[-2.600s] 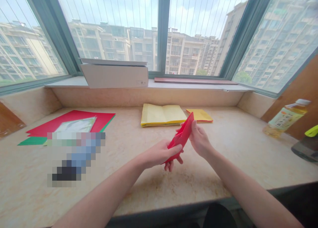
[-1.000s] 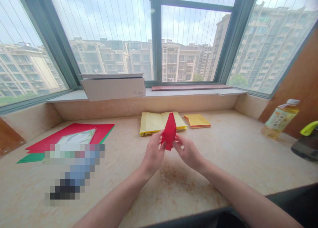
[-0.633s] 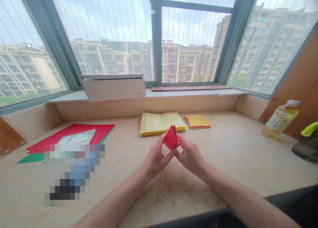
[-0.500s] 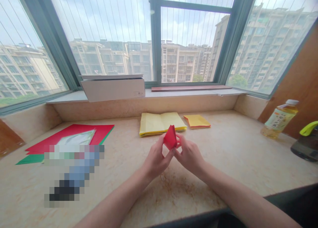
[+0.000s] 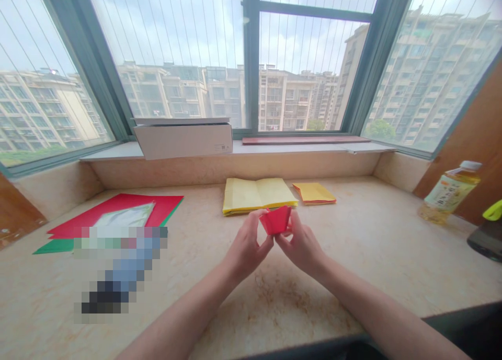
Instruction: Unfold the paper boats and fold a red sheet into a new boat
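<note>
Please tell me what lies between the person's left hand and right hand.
In the head view, a folded red paper lies between the left hand and the right hand, held by both.

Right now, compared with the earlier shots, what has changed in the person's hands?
The red folded paper went from a long point to a short, wide cup shape with a flat top edge. The left hand and right hand came closer and still hold it. The yellow paper stack and plastic drink bottle stayed put.

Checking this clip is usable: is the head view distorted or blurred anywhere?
Head view: wide-angle bending tilts the window frame outward at the edges; the folded red paper looks sharp; a pixelated patch hides something on the stone counter.
</note>
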Demonstrator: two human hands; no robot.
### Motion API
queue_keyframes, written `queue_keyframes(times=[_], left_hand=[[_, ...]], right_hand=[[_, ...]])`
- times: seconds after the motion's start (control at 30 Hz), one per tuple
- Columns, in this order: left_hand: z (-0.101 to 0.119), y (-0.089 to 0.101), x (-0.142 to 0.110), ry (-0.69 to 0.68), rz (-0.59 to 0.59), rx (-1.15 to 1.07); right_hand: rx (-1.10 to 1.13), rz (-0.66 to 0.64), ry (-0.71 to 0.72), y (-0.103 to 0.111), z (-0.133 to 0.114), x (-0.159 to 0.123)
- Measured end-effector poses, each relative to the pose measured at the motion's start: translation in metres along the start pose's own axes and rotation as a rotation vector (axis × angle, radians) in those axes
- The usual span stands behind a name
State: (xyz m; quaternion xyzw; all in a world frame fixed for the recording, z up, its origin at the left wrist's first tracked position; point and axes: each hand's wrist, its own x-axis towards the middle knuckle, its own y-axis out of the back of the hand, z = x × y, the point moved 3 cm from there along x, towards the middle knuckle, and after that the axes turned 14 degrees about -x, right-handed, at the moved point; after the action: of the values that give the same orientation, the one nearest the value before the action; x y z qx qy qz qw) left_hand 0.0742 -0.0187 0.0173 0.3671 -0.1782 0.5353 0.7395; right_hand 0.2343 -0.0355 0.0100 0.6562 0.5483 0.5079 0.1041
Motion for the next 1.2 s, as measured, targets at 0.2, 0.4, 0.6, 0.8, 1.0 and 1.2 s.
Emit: queue_keyframes(times=[0.2,0.4,0.6,0.8,1.0,1.2], left_hand=[[-0.005,0.009,0.006,-0.069,0.052,-0.002],[-0.003,0.018,0.008,-0.111,0.044,0.015],[0.005,0.025,0.008,-0.093,0.003,0.029],[0.003,0.016,0.006,0.075,-0.153,-0.163],[0.006,0.019,0.002,0.126,-0.196,-0.144],[0.005,0.021,0.004,0.152,-0.187,-0.173]], right_hand=[[-0.096,0.011,0.094,0.006,-0.002,0.001],[-0.143,0.058,0.192,0.013,-0.007,0.003],[-0.035,0.109,0.319,0.024,-0.010,0.003],[-0.049,0.282,0.296,0.033,-0.005,0.008],[-0.090,0.141,0.341,0.028,0.000,0.009],[-0.107,0.059,0.415,0.027,0.002,0.009]])
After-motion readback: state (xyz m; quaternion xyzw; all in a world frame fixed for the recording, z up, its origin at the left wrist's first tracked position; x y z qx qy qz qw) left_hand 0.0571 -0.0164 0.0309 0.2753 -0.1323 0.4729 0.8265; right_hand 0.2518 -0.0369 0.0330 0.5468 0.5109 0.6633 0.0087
